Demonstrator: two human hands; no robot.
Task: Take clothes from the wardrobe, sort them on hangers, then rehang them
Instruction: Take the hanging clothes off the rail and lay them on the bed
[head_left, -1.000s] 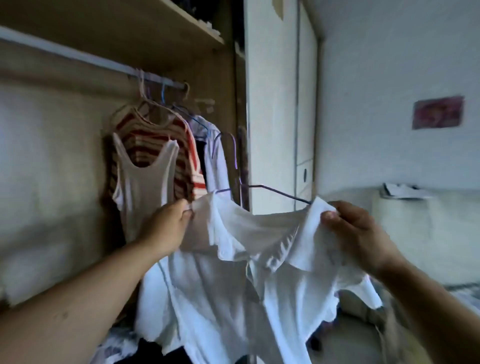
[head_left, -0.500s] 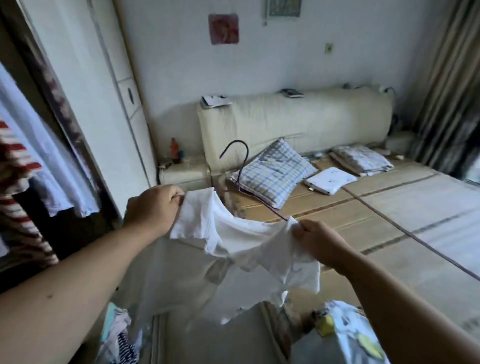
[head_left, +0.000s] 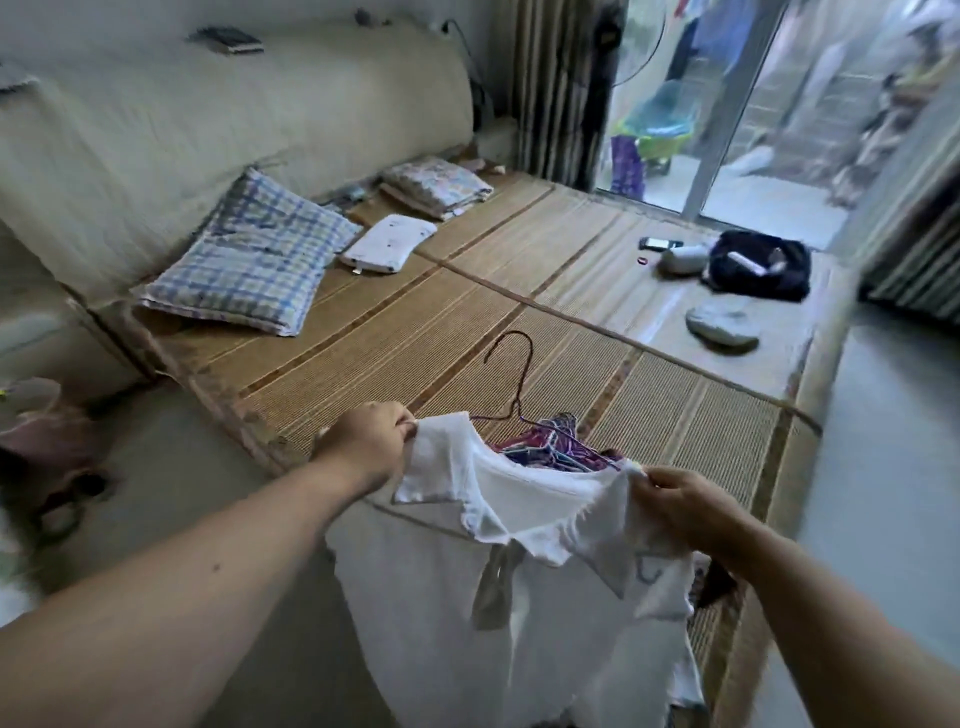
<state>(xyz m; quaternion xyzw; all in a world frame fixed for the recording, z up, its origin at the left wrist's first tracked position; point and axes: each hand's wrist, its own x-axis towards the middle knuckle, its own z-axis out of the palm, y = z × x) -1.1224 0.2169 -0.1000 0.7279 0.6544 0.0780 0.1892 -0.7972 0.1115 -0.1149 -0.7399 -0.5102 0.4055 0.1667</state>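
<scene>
You held the white shirt (head_left: 519, 597) up by its shoulders, over the near edge of the bed (head_left: 675, 426). Your left hand (head_left: 371, 441) had its grip pinched tight on one shoulder. Your right hand (head_left: 680, 506) pinched the other. A wire hanger (head_left: 511, 374) poked its hook up above the collar. A pile of hangers (head_left: 556, 449) lay on the bed just behind.

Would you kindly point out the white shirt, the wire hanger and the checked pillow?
white shirt (head_left: 426, 597): head view, chest fabric left of the placket.
wire hanger (head_left: 522, 379): head view, stem below the hook.
checked pillow (head_left: 249, 254): head view, middle of its top face.
</scene>
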